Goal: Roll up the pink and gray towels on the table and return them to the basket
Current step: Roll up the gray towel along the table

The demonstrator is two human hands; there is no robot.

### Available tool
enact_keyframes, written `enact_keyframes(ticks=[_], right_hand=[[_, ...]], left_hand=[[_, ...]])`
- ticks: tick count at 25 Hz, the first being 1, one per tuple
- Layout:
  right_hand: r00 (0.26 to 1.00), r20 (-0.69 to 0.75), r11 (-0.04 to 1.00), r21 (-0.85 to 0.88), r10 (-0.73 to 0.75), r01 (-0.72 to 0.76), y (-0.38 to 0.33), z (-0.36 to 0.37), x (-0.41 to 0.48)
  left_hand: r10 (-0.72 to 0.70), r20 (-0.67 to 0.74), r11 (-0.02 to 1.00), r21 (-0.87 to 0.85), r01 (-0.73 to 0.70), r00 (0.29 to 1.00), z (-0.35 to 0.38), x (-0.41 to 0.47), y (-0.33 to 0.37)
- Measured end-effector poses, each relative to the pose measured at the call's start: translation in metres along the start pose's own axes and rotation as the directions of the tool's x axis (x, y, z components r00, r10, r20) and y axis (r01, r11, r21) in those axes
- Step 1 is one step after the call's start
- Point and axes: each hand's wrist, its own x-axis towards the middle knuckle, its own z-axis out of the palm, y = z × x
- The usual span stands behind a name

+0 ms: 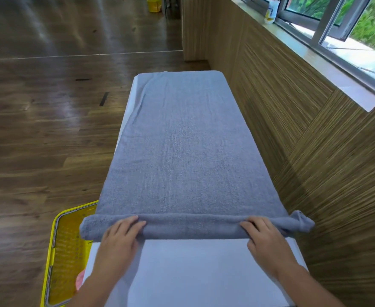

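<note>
A gray towel (182, 147) lies spread lengthwise over the white table (195, 271). Its near end is rolled into a thin roll that runs across the table's width. My left hand (120, 238) rests palm down on the roll's left part, fingers curled over the top. My right hand (264, 238) presses the roll's right part the same way. The roll's right tip bunches over the table edge. A yellow basket (58, 258) stands on the floor at the table's near left corner. A bit of pink towel (80, 281) shows inside it, mostly hidden by my left arm.
A wood-panelled wall (315, 151) runs close along the table's right side, under a window sill (337, 69) with a white container (270, 12) on it. Wooden floor (38, 140) lies to the left. A second yellow basket (153, 5) stands far back.
</note>
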Motion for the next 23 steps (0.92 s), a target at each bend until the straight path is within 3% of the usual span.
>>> enact_keyframes(ticks=[8,10,13,17,20,23], right_hand=[[0.998,0.003,0.998,-0.016,0.058,-0.058,0.025,-0.024,-0.006],[0.998,0.033,0.998,-0.015,0.058,-0.058,0.03,-0.03,-0.008],[0.974,0.139,0.983,-0.081,0.177,-0.166,0.039,-0.035,0.015],[0.972,0.073,0.971,-0.113,0.221,-0.212,0.033,-0.034,0.039],[0.994,-0.061,0.989,-0.104,0.095,-0.101,0.013,-0.03,0.03],[0.994,-0.02,0.988,-0.113,-0.106,0.104,-0.009,-0.011,0.013]], left_hand=[[0.02,0.018,0.999,-0.025,-0.02,1.0,-0.021,-0.026,-0.011],[0.05,0.005,0.998,-0.039,-0.049,0.999,-0.023,-0.031,-0.011],[0.085,-0.045,0.996,-0.013,-0.086,0.995,-0.027,-0.007,-0.008],[-0.056,-0.091,0.99,0.125,0.067,0.994,-0.035,0.035,-0.007],[-0.014,-0.1,0.992,0.122,0.026,0.995,-0.025,0.023,0.012],[0.117,-0.001,0.99,0.076,-0.117,0.993,-0.008,0.002,0.023]])
